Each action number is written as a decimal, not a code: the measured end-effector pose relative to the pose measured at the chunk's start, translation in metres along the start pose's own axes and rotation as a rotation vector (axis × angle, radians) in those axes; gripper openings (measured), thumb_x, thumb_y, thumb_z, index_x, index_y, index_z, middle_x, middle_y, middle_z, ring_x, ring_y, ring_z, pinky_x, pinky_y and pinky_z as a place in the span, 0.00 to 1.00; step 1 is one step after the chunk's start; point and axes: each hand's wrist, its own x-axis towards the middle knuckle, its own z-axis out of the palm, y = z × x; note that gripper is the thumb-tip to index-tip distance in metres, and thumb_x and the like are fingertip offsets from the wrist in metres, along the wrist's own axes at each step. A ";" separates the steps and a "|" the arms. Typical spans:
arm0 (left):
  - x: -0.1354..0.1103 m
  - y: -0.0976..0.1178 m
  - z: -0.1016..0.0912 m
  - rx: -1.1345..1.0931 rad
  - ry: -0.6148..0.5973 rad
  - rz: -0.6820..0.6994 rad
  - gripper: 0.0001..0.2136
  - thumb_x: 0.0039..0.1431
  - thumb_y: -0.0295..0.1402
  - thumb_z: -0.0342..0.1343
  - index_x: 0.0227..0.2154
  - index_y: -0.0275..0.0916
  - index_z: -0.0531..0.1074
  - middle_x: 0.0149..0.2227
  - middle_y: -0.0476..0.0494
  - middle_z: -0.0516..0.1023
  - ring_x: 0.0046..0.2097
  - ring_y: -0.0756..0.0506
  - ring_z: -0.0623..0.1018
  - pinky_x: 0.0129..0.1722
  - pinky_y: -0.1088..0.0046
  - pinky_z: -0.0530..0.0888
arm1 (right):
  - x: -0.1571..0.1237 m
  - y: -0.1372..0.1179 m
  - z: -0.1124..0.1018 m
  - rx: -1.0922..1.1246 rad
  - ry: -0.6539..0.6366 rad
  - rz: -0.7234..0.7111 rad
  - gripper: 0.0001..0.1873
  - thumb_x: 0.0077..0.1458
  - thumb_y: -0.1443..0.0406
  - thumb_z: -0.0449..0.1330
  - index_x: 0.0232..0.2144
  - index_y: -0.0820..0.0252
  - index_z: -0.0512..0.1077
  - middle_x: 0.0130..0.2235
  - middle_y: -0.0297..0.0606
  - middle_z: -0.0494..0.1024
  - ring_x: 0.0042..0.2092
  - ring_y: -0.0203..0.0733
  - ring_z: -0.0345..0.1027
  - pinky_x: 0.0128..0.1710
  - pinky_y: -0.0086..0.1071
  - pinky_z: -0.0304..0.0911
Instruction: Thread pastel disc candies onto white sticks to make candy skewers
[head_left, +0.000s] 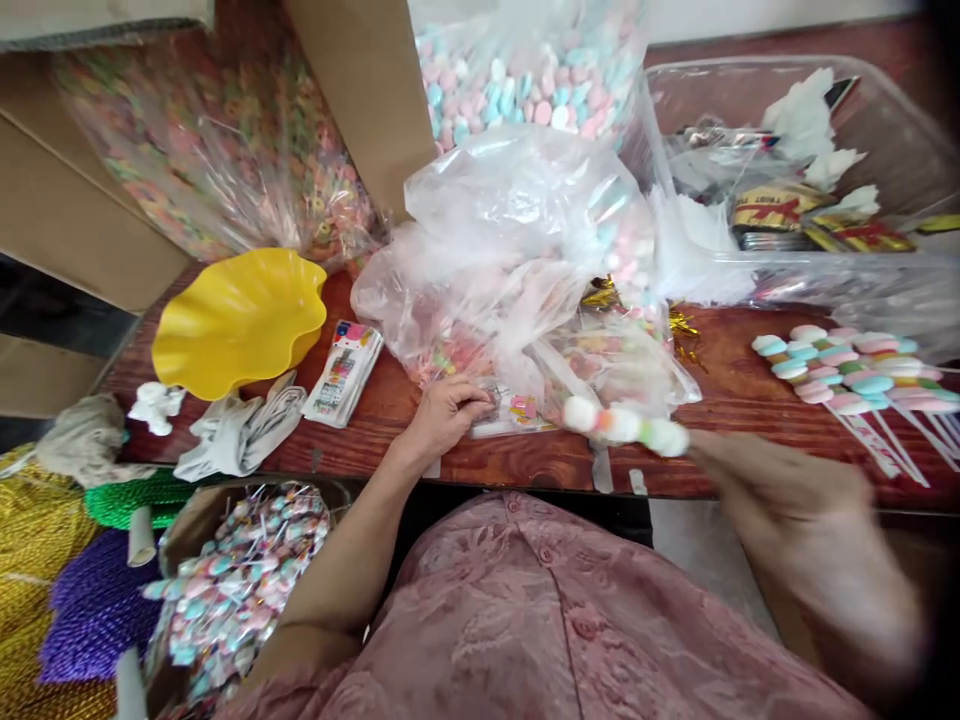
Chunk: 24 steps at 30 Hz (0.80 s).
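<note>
My right hand (806,500), blurred by motion, is closed on a candy skewer (626,424) of white, orange and green pieces, held above the front edge of the table. The stick itself is hidden in the blur. My left hand (450,415) rests on the table with its fingers bent together at the edge of a printed plastic bag (517,408). Right behind both hands lie clear bags of candy (622,355). Several finished candy skewers (855,370) in pink, blue and white lie on the right, sticks toward me.
A yellow wavy bowl (240,320), a stack of printed bags (345,372), white gloves (244,430) and a small white figurine (156,407) lie on the left. Below stands a box of wrapped skewers (247,570). A clear plastic bin (795,262) stands back right.
</note>
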 end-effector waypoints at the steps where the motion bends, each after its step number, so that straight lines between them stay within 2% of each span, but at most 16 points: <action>1: 0.000 0.000 0.000 -0.008 0.004 -0.009 0.04 0.56 0.28 0.62 0.28 0.37 0.80 0.29 0.46 0.79 0.31 0.50 0.77 0.34 0.73 0.70 | 0.000 -0.007 0.007 -0.024 0.003 -0.057 0.11 0.64 0.65 0.54 0.44 0.56 0.75 0.37 0.36 0.79 0.34 0.36 0.72 0.33 0.29 0.67; 4: -0.003 0.000 0.002 -0.037 0.018 -0.013 0.05 0.57 0.29 0.61 0.27 0.37 0.79 0.28 0.47 0.79 0.31 0.49 0.77 0.34 0.73 0.71 | 0.004 -0.019 0.029 -0.196 0.017 -0.169 0.15 0.59 0.71 0.52 0.41 0.56 0.78 0.27 0.33 0.78 0.25 0.35 0.68 0.25 0.30 0.56; 7: -0.006 -0.002 0.003 -0.040 0.018 0.024 0.06 0.58 0.31 0.60 0.28 0.38 0.79 0.28 0.47 0.79 0.32 0.49 0.76 0.35 0.73 0.71 | 0.006 -0.020 0.039 -0.264 0.020 -0.154 0.16 0.58 0.70 0.52 0.40 0.57 0.79 0.28 0.33 0.79 0.24 0.35 0.68 0.24 0.31 0.53; 11: -0.007 -0.005 0.004 0.048 0.014 0.111 0.06 0.59 0.31 0.59 0.29 0.38 0.80 0.30 0.46 0.79 0.33 0.49 0.76 0.37 0.73 0.71 | 0.006 -0.014 0.035 -0.175 -0.110 -0.076 0.15 0.62 0.67 0.51 0.40 0.54 0.79 0.35 0.34 0.82 0.27 0.36 0.72 0.24 0.30 0.55; 15: -0.008 -0.008 0.005 0.134 -0.010 0.208 0.06 0.60 0.29 0.59 0.30 0.39 0.80 0.31 0.45 0.79 0.35 0.48 0.76 0.39 0.71 0.72 | 0.011 -0.008 0.027 -0.038 -0.224 -0.007 0.16 0.65 0.61 0.51 0.39 0.51 0.79 0.34 0.33 0.83 0.29 0.38 0.75 0.26 0.30 0.60; 18: -0.009 -0.008 0.003 0.149 -0.045 0.217 0.07 0.61 0.29 0.58 0.31 0.40 0.80 0.33 0.44 0.79 0.37 0.48 0.77 0.39 0.71 0.73 | 0.017 -0.002 0.022 0.005 -0.235 -0.022 0.16 0.64 0.60 0.51 0.40 0.49 0.80 0.35 0.33 0.83 0.30 0.40 0.76 0.27 0.31 0.62; 22: -0.008 -0.007 0.000 0.131 -0.080 0.206 0.08 0.61 0.29 0.57 0.31 0.40 0.81 0.33 0.44 0.80 0.37 0.48 0.77 0.39 0.72 0.73 | 0.020 0.001 0.019 -0.034 -0.175 -0.082 0.16 0.63 0.63 0.51 0.41 0.51 0.79 0.38 0.36 0.83 0.34 0.44 0.77 0.30 0.33 0.65; 24: -0.008 -0.006 -0.001 0.119 -0.078 0.206 0.07 0.61 0.30 0.57 0.31 0.40 0.81 0.33 0.44 0.80 0.36 0.48 0.77 0.39 0.73 0.73 | 0.020 -0.001 0.020 -0.064 -0.154 -0.121 0.16 0.63 0.64 0.51 0.41 0.53 0.79 0.37 0.37 0.83 0.33 0.43 0.76 0.29 0.33 0.63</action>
